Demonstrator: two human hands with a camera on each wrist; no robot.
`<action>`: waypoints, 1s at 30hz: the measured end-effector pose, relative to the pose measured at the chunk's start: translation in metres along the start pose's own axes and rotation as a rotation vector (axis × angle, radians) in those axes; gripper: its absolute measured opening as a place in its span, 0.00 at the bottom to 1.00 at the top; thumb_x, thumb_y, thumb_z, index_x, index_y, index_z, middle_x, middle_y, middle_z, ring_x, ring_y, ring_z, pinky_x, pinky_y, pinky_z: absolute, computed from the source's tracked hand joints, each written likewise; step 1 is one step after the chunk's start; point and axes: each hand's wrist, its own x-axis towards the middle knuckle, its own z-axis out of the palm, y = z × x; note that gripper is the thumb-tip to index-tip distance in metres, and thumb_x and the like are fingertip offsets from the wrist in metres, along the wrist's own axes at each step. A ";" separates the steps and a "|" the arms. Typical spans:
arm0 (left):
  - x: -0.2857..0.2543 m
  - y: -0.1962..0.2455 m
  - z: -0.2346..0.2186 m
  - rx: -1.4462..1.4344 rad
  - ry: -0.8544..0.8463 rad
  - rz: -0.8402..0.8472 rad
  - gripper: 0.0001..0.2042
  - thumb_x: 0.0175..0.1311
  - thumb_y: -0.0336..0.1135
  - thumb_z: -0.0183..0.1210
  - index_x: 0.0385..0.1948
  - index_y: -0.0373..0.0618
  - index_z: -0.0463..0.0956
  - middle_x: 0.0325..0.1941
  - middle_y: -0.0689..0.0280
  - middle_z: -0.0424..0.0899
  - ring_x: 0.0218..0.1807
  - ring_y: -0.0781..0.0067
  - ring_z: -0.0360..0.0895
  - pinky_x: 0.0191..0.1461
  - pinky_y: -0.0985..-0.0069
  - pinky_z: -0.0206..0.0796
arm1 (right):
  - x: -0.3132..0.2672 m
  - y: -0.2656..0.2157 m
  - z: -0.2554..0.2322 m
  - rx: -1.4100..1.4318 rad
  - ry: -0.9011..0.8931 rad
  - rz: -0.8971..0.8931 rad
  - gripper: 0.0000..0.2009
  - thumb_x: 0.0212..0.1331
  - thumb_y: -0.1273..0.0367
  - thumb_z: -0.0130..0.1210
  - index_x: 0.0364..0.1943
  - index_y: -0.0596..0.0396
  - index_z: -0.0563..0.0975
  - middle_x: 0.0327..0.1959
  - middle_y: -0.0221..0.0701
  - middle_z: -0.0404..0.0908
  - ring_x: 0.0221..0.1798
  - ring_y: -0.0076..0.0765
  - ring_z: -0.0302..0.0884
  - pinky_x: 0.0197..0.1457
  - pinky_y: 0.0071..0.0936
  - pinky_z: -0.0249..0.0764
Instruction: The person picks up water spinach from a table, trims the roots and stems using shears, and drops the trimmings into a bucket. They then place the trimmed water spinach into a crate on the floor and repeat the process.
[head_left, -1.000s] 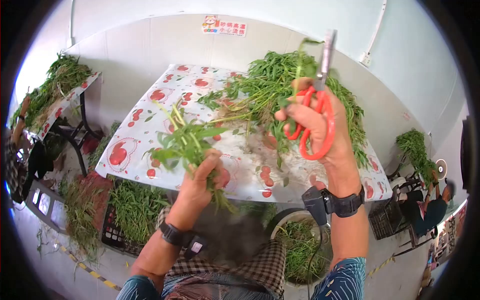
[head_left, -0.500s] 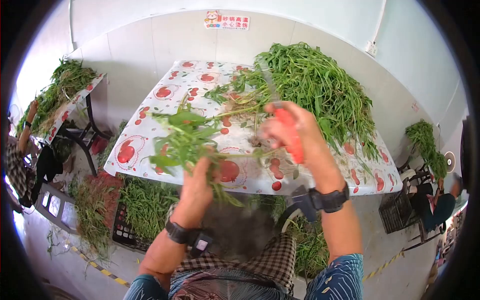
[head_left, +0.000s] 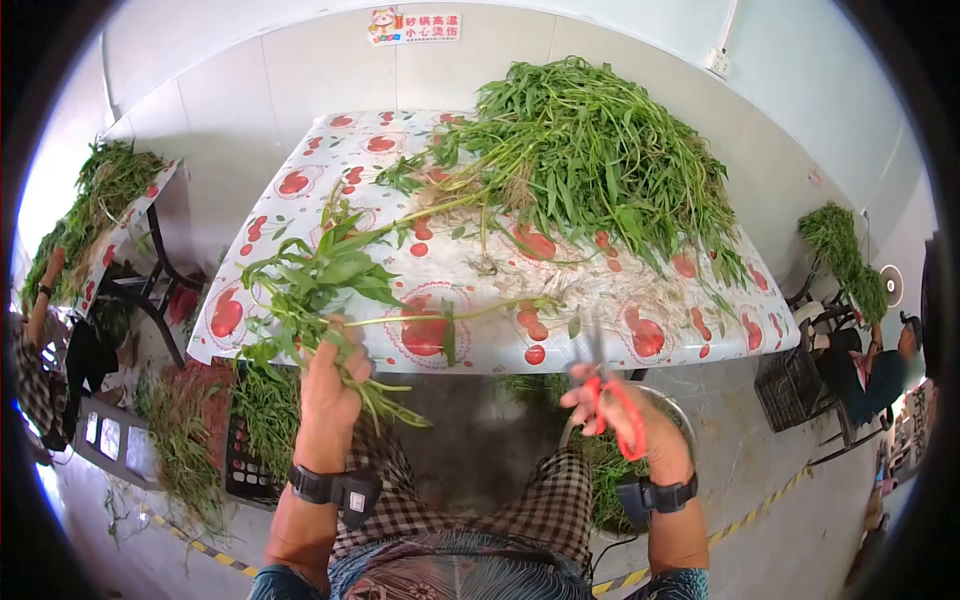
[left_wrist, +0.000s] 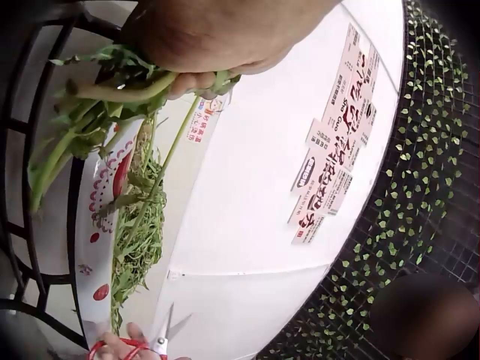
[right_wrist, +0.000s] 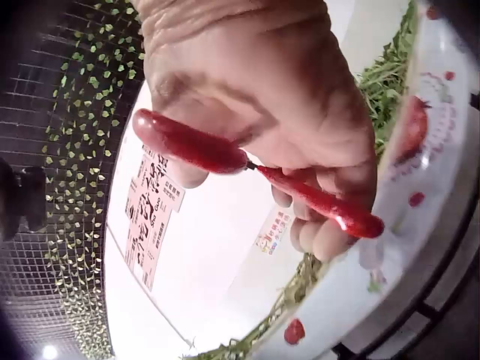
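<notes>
The left hand point(head_left: 328, 378) is clamped around a bunch of leafy greens point(head_left: 315, 280), fingers curled round the stems near their cut ends, leaves fanning up and away over the near edge of the table point(head_left: 480, 280). The bunch's long axis runs roughly upright in the head view, leaning a little left, with the stem ends poking out below the fist toward the person's lap. The right hand point(head_left: 620, 410) grips the red-handled scissors point(head_left: 612, 395), fingers threaded through the loops; the blades point(left_wrist: 166, 330) point up toward the table edge and stand slightly apart in the left wrist view. The scissors sit to the right of the bunch and a little lower, well apart from it, so the stem ends lie to the left of the blades, and the right hand is the nearer one to a metal basin point(head_left: 672, 412) holding trimmings below it. A large heap of greens point(head_left: 600, 150) lies on the far right of the table
</notes>
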 end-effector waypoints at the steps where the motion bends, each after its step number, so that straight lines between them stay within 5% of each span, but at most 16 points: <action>1: 0.000 -0.003 0.006 0.029 0.013 -0.008 0.07 0.60 0.30 0.50 0.39 0.46 0.68 0.26 0.70 0.70 0.20 0.82 0.59 0.19 0.85 0.51 | -0.002 0.002 0.006 0.004 0.001 0.001 0.34 0.55 0.45 0.46 0.57 0.58 0.59 0.42 0.35 0.73 0.37 0.25 0.71 0.39 0.22 0.70; 5: 0.006 -0.031 0.023 0.124 0.015 -0.044 0.08 0.59 0.33 0.53 0.39 0.45 0.70 0.26 0.69 0.73 0.18 0.83 0.60 0.19 0.86 0.52 | 0.007 0.003 0.025 0.083 -0.071 -0.013 0.36 0.52 0.44 0.49 0.56 0.59 0.60 0.41 0.38 0.73 0.36 0.26 0.72 0.38 0.23 0.71; 6: 0.006 -0.033 0.029 0.369 -0.116 -0.021 0.10 0.58 0.33 0.54 0.41 0.47 0.70 0.27 0.70 0.73 0.18 0.83 0.59 0.19 0.86 0.51 | 0.007 -0.004 0.032 0.111 -0.083 -0.014 0.36 0.52 0.44 0.49 0.56 0.59 0.60 0.41 0.38 0.73 0.36 0.26 0.72 0.38 0.23 0.71; 10: -0.005 -0.028 0.046 0.286 -0.180 -0.027 0.16 0.59 0.36 0.53 0.50 0.50 0.65 0.32 0.72 0.72 0.24 0.85 0.63 0.19 0.85 0.52 | 0.017 -0.013 0.045 0.138 -0.156 -0.018 0.38 0.51 0.42 0.49 0.55 0.60 0.60 0.41 0.39 0.74 0.36 0.26 0.72 0.37 0.23 0.72; 23: 0.005 -0.024 0.030 0.096 -0.123 -0.013 0.09 0.58 0.33 0.54 0.39 0.48 0.71 0.27 0.69 0.75 0.17 0.83 0.62 0.18 0.84 0.52 | 0.050 -0.010 0.086 0.092 -0.342 0.063 0.39 0.51 0.40 0.45 0.55 0.62 0.61 0.38 0.37 0.75 0.34 0.26 0.72 0.34 0.22 0.72; 30: -0.001 -0.028 0.028 0.092 -0.189 -0.032 0.07 0.57 0.30 0.50 0.37 0.43 0.70 0.31 0.65 0.77 0.19 0.86 0.65 0.17 0.89 0.52 | 0.071 -0.018 0.102 0.055 -0.260 -0.029 0.36 0.54 0.42 0.43 0.52 0.63 0.64 0.33 0.34 0.75 0.31 0.25 0.72 0.31 0.22 0.72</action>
